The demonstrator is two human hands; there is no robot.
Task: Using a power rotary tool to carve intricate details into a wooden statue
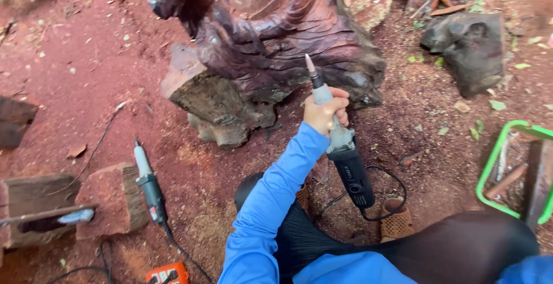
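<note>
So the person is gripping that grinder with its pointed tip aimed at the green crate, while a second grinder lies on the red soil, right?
Not quite. In the head view the left hand holds the grinder with its tip aimed at the carved wooden sculpture, not the green crate. The second grinder does lie on the soil.

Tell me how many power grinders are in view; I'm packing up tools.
2. One grinder is gripped in the left hand, tip near the wood carving. The other grinder lies on the red ground at left. More may sit outside the frame.
</note>
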